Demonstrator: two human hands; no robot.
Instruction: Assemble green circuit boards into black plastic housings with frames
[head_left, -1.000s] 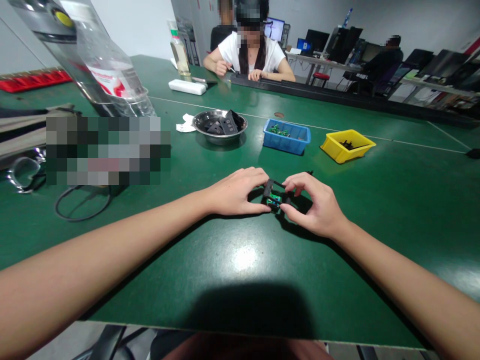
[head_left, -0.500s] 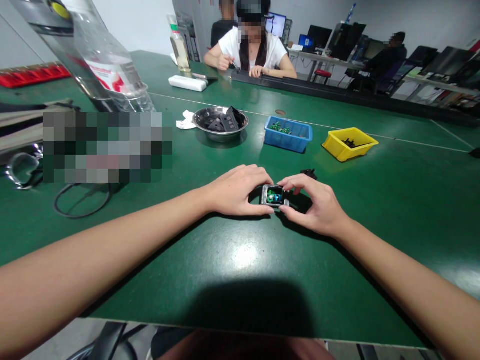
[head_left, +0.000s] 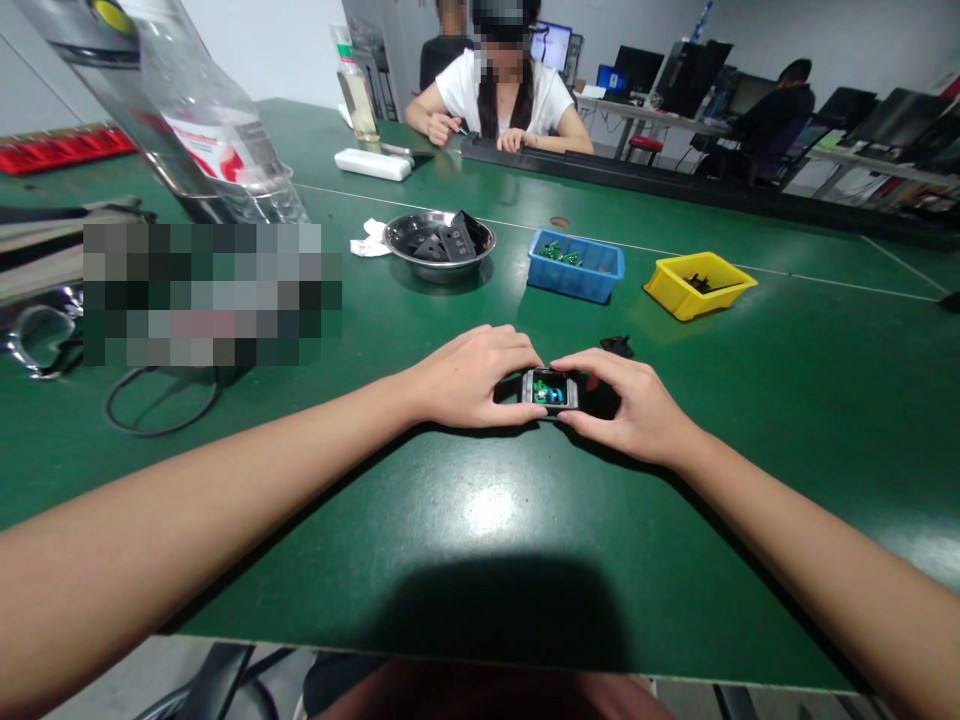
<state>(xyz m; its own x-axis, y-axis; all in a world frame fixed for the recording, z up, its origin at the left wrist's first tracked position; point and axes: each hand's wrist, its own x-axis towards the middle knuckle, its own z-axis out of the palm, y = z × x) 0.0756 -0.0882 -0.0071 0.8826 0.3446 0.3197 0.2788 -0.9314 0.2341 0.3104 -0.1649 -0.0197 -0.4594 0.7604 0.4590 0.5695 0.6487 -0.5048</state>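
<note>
Case [head_left: 572, 393] just got tipped, open side up now, pinched between left hand [head_left: 476, 378] and right hand [head_left: 634, 405], so its green board [head_left: 541, 391] shows clearly

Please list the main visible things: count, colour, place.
Case: 1, grey-black, front centre
Circuit board: 1, green, inside case
Loose part: 1, black, beyond case
Bowl: 1, silver, beyond case
Pieces: several, black, in bowl
Tray: 1, blue, right of bowl
Boards: several, green, in tray
Bin: 1, yellow, right of tray
Bottles: 3, clear, table's left
Tissue: 1, white, beside bowl
Table: 1, green, beneath
People: 3, white/black clothes, back
Left hand: 1, bare, gripping case
Right hand: 1, bare, gripping case
</note>
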